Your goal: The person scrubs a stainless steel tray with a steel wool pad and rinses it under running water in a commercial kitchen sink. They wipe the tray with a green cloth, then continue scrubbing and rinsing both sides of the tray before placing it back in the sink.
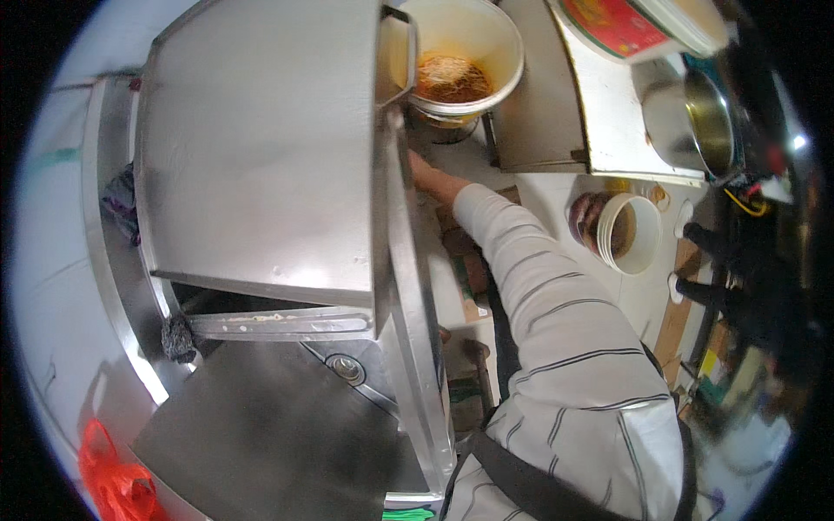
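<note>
My right arm, in a white sleeve with dark stripes, reaches forward past the edge of a steel counter frame (410,273). Only the wrist and back part of my right hand (427,176) show. The fingers are hidden behind the steel edge, so what they touch cannot be seen. Left of the wrist stands a large stainless steel box (260,156) with a side handle (412,52). Just beyond the hand is a white plastic bucket (502,39) with reddish-brown, stringy contents (454,78) at its bottom. My left hand is out of view.
A dark flat panel (273,423) lies by a metal drain fitting (345,369). Steel wool (177,338) and a red plastic bag (117,478) are at left. Rightward are a steel pot (671,117), a labelled tub (619,29), a floor bucket (642,234) and a person's legs (717,260).
</note>
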`<state>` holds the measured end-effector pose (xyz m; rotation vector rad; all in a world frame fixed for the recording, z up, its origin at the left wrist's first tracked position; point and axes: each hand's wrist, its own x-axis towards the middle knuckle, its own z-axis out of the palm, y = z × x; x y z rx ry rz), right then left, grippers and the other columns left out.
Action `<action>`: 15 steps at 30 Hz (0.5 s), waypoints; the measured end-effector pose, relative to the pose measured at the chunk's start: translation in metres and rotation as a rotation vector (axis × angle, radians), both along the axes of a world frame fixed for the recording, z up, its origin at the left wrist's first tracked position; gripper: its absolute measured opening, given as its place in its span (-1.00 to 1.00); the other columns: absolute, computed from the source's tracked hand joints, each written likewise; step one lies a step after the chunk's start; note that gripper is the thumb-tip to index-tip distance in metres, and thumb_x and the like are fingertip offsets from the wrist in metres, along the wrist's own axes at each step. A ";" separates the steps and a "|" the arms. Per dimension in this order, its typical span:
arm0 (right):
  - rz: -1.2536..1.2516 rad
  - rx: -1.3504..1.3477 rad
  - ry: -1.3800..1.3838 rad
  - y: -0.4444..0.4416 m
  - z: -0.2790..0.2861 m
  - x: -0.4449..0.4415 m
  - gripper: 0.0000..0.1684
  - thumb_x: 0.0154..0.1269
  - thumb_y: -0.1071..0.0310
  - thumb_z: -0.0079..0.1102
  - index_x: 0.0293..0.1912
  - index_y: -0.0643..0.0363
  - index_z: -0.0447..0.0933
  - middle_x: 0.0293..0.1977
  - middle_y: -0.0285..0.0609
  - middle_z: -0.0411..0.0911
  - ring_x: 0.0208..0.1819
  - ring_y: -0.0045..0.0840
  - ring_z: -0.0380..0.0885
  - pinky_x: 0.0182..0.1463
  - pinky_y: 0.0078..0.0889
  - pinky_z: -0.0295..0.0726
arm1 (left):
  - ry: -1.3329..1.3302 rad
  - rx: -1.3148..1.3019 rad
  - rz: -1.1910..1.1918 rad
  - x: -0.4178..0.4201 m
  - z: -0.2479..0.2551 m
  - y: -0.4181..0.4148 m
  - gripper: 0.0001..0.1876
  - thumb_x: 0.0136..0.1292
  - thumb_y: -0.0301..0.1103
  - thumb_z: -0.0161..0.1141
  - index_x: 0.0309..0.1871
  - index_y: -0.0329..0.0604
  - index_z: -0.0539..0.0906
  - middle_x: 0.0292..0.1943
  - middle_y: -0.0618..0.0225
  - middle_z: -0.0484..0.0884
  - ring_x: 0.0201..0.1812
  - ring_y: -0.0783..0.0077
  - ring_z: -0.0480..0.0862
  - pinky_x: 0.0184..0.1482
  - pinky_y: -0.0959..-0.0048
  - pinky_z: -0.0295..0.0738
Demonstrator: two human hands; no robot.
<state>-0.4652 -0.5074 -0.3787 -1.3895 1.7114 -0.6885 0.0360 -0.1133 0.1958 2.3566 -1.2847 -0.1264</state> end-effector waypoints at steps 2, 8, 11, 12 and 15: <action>0.144 0.062 0.096 -0.002 -0.007 -0.006 -0.68 0.05 0.32 0.27 -0.32 0.44 0.56 -0.27 0.14 0.56 -0.18 -0.11 0.57 -0.11 -0.13 0.54 | 0.011 -0.006 0.004 0.005 0.002 -0.001 -0.38 0.11 -0.44 0.32 0.23 -0.52 0.37 0.17 -0.08 0.43 0.12 0.10 0.48 0.16 0.17 0.40; 0.110 0.076 0.224 0.018 0.006 0.000 -0.65 0.10 0.28 0.24 -0.22 0.41 0.52 -0.22 0.09 0.56 -0.16 -0.17 0.56 -0.10 -0.17 0.54 | 0.061 -0.043 0.065 0.010 0.013 0.022 -0.37 0.08 -0.49 0.33 0.22 -0.54 0.37 0.15 -0.06 0.46 0.10 0.11 0.49 0.15 0.16 0.40; -0.027 0.108 0.236 0.024 0.007 -0.010 -0.63 0.13 0.26 0.22 -0.17 0.39 0.51 -0.19 0.07 0.56 -0.15 -0.21 0.55 -0.09 -0.18 0.54 | 0.090 -0.076 0.042 0.023 0.023 0.027 -0.37 0.07 -0.51 0.33 0.22 -0.55 0.37 0.14 -0.06 0.47 0.09 0.11 0.50 0.14 0.16 0.40; -0.070 0.123 0.232 0.024 0.005 -0.013 -0.62 0.14 0.26 0.21 -0.16 0.38 0.50 -0.18 0.06 0.56 -0.15 -0.22 0.55 -0.09 -0.19 0.54 | 0.055 -0.054 0.027 0.032 0.024 0.028 -0.38 0.10 -0.47 0.31 0.22 -0.54 0.37 0.16 -0.07 0.45 0.11 0.10 0.49 0.15 0.17 0.40; -0.191 0.152 0.191 0.023 0.002 -0.018 -0.60 0.17 0.24 0.19 -0.11 0.37 0.49 -0.15 0.04 0.55 -0.14 -0.25 0.54 -0.08 -0.20 0.54 | -0.040 0.017 -0.007 0.057 0.022 0.041 -0.41 0.19 -0.35 0.26 0.23 -0.49 0.37 0.21 -0.11 0.39 0.16 0.09 0.45 0.17 0.20 0.40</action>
